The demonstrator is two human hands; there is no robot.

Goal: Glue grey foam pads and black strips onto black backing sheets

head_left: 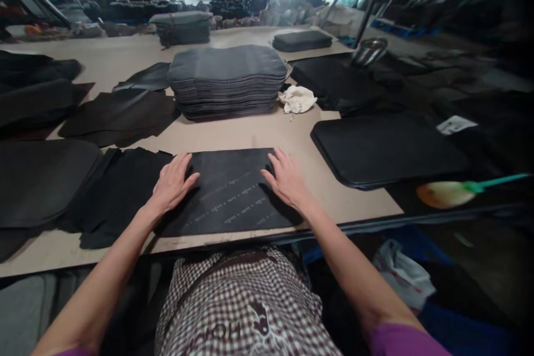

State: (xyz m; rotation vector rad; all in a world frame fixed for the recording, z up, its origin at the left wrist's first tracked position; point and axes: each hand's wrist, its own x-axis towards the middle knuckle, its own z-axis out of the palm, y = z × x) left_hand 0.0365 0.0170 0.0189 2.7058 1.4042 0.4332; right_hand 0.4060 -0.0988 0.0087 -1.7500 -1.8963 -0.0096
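A flat black sheet (229, 194) with rows of pale slanted print lies on the table close to my body. My left hand (173, 181) rests over its left edge, fingers apart and stretched forward. On the opposite edge lies my right hand (286, 178), its fingers also extended and the thumb pointing inward. Neither hand is wrapped round anything. Left of the sheet, a loose pile of black fabric pieces (119, 192) comes up to my left hand. Beyond the sheet stands a tall stack of dark grey rounded panels (229, 83).
A white crumpled cloth (298, 99) sits beside the stack. At right are black rounded panels (387, 147) and a brush with a green handle (496, 181). Dark panels (41, 178) occupy the left, and a metal cup (370, 50) stands farther back. The table's front edge (250, 236) runs before me.
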